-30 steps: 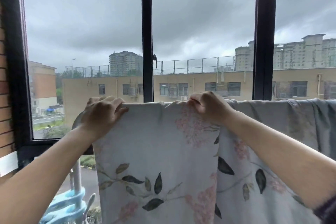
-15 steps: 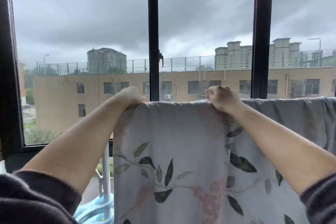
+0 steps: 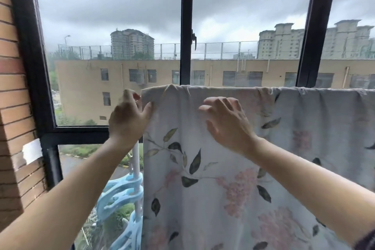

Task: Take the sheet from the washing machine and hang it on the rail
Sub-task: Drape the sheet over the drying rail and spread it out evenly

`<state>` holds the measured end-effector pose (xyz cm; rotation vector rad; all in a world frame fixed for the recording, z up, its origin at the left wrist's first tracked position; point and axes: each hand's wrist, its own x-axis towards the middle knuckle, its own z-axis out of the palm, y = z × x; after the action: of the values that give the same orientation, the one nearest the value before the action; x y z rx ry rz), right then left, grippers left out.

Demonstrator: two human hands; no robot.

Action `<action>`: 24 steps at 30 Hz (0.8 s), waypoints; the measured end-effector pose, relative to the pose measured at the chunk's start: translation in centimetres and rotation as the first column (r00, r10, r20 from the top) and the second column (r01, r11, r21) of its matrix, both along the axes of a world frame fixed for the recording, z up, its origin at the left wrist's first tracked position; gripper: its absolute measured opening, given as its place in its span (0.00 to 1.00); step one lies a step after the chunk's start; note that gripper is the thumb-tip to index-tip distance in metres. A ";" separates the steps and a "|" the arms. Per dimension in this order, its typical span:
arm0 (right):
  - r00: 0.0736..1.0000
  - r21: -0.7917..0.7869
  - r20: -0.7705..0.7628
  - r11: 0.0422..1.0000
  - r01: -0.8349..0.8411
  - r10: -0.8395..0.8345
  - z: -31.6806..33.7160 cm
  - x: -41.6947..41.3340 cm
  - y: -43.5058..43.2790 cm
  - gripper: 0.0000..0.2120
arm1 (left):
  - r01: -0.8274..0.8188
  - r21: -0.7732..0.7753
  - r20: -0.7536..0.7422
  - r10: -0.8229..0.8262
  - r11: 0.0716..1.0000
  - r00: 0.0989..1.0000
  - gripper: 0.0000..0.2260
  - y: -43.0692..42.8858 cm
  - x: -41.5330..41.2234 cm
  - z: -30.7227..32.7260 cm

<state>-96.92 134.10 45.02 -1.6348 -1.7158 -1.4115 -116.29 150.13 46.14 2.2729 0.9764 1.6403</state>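
Your right hand (image 3: 225, 122) sits at the centre of the frame, fingers spread and loosely bent, laid against the front of the sheet (image 3: 203, 199) and gripping nothing. Your left hand (image 3: 129, 119) is just left of it at the sheet's left edge. Its thumb lies on the cloth, but its fingers (image 3: 130, 95) are blurred, so you cannot tell whether they pinch the hem.

The floral sheet hangs draped from a straight fold across the middle right of the frame. The rail itself is hidden under that fold.

Below your left wrist, a white pole (image 3: 136, 160) stands just beside the sheet's edge. Pale blue plastic hangers (image 3: 119, 199) cluster on it toward the lower left.

Behind everything is the black window frame (image 3: 185, 26), with its handle (image 3: 193, 39) above the fold. A brick wall (image 3: 12, 107) with a white patch (image 3: 32, 151) fills the left edge.
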 end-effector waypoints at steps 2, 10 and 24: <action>0.994 -0.105 0.013 0.988 -0.111 0.113 -2.3 -2.0 -0.2 0.09 | 0.070 -0.141 -0.089 -0.083 0.988 0.993 0.11 -0.6 -0.1 -0.2; 0.692 -0.437 -0.695 0.878 -0.192 -0.194 -5.7 -7.2 -0.5 0.28 | 0.618 -0.546 0.316 -0.544 0.566 0.777 0.06 -4.5 1.0 1.4; 0.764 -0.403 -0.391 0.842 0.358 -0.512 -4.0 -3.5 -3.1 0.11 | 0.663 -0.601 0.385 -0.564 0.447 0.730 0.07 -5.2 1.1 0.4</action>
<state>-100.42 130.97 41.04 -2.4454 -1.3395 -0.7895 -115.18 144.95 46.49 1.6260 0.4822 0.8391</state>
